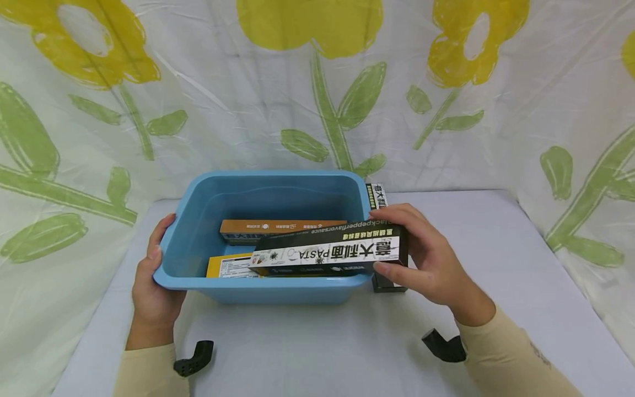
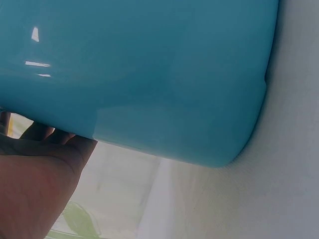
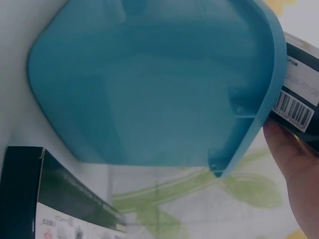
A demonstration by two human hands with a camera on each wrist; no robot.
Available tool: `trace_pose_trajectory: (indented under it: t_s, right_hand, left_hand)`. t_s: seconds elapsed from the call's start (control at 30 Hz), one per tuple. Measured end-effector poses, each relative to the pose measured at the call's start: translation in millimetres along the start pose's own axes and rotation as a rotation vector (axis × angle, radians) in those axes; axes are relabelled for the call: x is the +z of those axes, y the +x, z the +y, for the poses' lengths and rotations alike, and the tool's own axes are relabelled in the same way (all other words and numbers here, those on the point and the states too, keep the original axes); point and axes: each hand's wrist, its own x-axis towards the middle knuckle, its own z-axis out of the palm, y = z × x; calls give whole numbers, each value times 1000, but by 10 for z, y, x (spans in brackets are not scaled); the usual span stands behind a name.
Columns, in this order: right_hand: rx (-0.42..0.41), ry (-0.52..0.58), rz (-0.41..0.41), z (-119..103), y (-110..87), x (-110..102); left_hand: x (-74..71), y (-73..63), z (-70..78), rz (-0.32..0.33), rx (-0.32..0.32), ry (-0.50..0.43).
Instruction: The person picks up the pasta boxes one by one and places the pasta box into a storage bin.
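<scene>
A blue plastic bin point(image 1: 278, 283) stands on the table, and my left hand point(image 1: 156, 286) grips its left rim. In the left wrist view the bin's outer wall point(image 2: 159, 74) fills most of the picture, with the hand point(image 2: 40, 179) under the rim. My right hand point(image 1: 436, 264) holds one end of a black and white pasta box point(image 1: 327, 253), thumb and fingers on opposite sides. That box slants over the bin's right rim, its far end down inside. Its barcoded end point(image 3: 299, 94) shows in the right wrist view. Inside lie an orange-topped box point(image 1: 283, 225) and a yellow and white box point(image 1: 233, 266).
Another black pasta box point(image 1: 388, 284) lies on the table against the bin's right side, partly hidden by the bin and the right hand. A white cloth with yellow flowers point(image 1: 312, 22) hangs behind the table point(image 1: 297, 353).
</scene>
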Motion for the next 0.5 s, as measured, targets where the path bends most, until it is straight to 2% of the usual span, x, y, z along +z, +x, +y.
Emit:
trace_pose_trajectory:
  t_s: [0.3, 0.5]
  right_hand:
    - [-33, -111, -51, -23, 105, 53]
    - [-14, -164, -89, -15, 148, 106]
  left_hand:
    - [-10, -3, -7, -3, 5, -1]
    - [1, -4, 4, -2, 6, 2]
